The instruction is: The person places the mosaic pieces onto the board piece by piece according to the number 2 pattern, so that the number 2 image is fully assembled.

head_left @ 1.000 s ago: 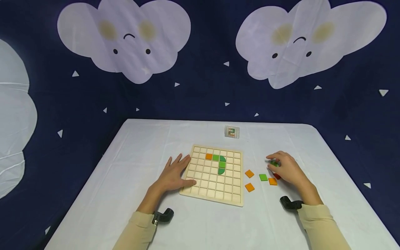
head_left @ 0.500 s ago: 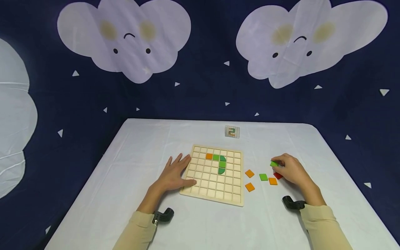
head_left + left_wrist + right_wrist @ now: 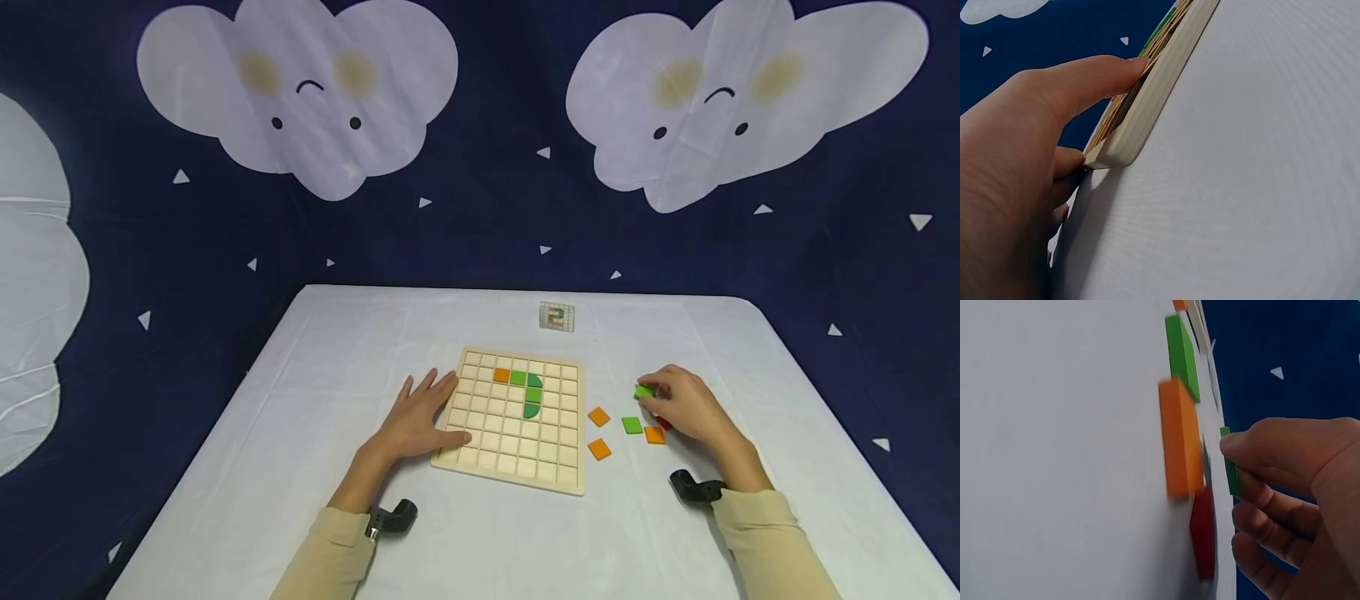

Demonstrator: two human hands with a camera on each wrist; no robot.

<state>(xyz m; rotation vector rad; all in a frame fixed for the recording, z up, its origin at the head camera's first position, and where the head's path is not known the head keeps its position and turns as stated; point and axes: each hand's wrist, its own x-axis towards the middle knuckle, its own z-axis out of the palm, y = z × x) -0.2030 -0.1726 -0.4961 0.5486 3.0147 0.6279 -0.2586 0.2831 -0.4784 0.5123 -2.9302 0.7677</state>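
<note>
My right hand (image 3: 686, 406) pinches a light green square tile (image 3: 643, 392) between thumb and fingers, just above the table; the right wrist view shows this green tile (image 3: 1230, 464) edge-on. Below that hand lies a red tile (image 3: 1204, 534), partly covered in the head view. My left hand (image 3: 415, 422) rests with spread fingers at the left edge of a wooden grid board (image 3: 487, 454), its thumb on the board's surface. Set in the board are an orange square (image 3: 502, 376), light green squares (image 3: 533, 395) and dark green rounded pieces (image 3: 532, 411).
Between board and right hand lie orange tiles (image 3: 598, 417) and another light green tile (image 3: 632, 426). One more orange tile (image 3: 655, 435) is beside the red one. A small pattern card (image 3: 557, 317) with a grid stands behind the board on the white table (image 3: 360, 333).
My right hand has closed its fingers on the light green tile and shifted it slightly left toward the board. The left hand and the board have stayed in place.
</note>
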